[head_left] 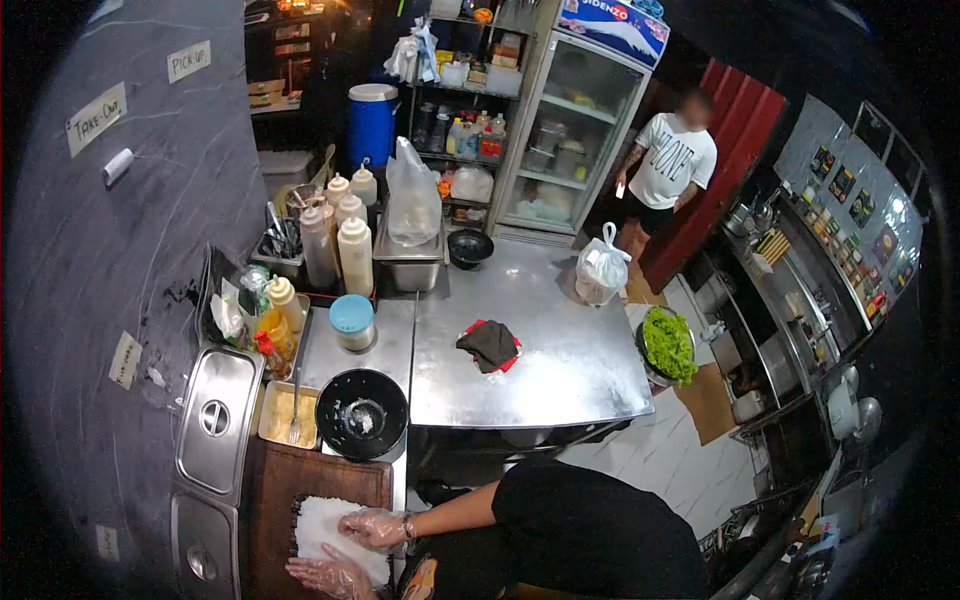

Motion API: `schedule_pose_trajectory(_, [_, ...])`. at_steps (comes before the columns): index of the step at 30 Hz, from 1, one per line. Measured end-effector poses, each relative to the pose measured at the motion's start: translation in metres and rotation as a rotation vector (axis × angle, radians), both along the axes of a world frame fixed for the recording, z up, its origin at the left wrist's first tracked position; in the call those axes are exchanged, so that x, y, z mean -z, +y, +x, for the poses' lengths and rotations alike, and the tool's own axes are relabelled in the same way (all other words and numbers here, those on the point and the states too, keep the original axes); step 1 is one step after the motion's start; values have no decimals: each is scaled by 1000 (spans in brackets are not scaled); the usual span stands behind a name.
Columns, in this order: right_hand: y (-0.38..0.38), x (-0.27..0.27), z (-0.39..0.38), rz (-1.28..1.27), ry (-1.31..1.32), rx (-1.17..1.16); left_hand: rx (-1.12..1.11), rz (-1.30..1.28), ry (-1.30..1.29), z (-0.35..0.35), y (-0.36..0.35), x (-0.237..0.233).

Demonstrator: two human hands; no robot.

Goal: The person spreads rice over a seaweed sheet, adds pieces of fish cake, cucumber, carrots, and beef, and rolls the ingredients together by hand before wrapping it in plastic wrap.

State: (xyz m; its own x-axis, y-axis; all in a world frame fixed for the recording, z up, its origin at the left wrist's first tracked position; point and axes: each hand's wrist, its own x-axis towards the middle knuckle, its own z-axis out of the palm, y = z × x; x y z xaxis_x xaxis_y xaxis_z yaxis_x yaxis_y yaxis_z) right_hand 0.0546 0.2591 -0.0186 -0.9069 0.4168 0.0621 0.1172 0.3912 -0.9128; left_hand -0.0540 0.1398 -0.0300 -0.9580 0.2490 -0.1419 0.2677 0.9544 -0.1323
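Observation:
White rice [335,518] lies spread in a rough rectangle on a dark sheet, whose edge shows at the left, on a brown wooden board [275,490]. My right hand [373,527], in a clear plastic glove, rests on the rice with its fingers slightly bent. Along the near edge of the rice, my left hand [332,574] is gloved too, its fingers stretched out flat and touching the edge. Just beyond the board stand a black bowl [388,432] with white grains stuck inside and a tray [272,425] of yellowish food with a fork in it.
Metal lidded pans [213,425] line the wall side. Squeeze bottles [355,255] and a blue-lidded jar [353,325] stand farther back. A steel table [570,370] carries a dark cloth [489,345] and a plastic bag [601,272]. Another person [672,150] stands beside the glass-door fridge [575,125].

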Motion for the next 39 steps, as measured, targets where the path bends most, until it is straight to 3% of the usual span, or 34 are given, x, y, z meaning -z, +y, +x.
schedule_pose_trajectory(1, [4,-1,0,1,2,-1,-1,1,2,3,-5,-7])
schedule_pose_trajectory(3, [13,-2,-1,-42,-96,-93,252,192,207,11,-18,-21])
schedule_pose_trajectory(9, [18,10,-7,-71,-42,-97,328,61,297,8,-15,-26])
schedule_pose_trajectory(15, [23,-3,-2,-86,-77,-122,411,170,262,5,-11,-41])
schedule_pose_trajectory(19, [21,3,-2,-70,-29,-82,356,275,177,-1,-2,-39])
schedule_pose_trajectory(21, [23,4,1,-43,50,-63,134,9,-64,-10,16,-30])
schedule_pose_trajectory(25, [22,-1,4,-96,47,-37,153,-17,-75,-14,14,-21])
schedule_pose_trajectory(27, [24,-6,7,-108,3,-33,232,164,51,-16,7,-6])
schedule_pose_trajectory(33, [25,-3,11,-83,-14,18,327,243,165,-32,6,10])
schedule_pose_trajectory(39, [26,-1,17,-95,-84,37,263,34,8,-41,23,-18])
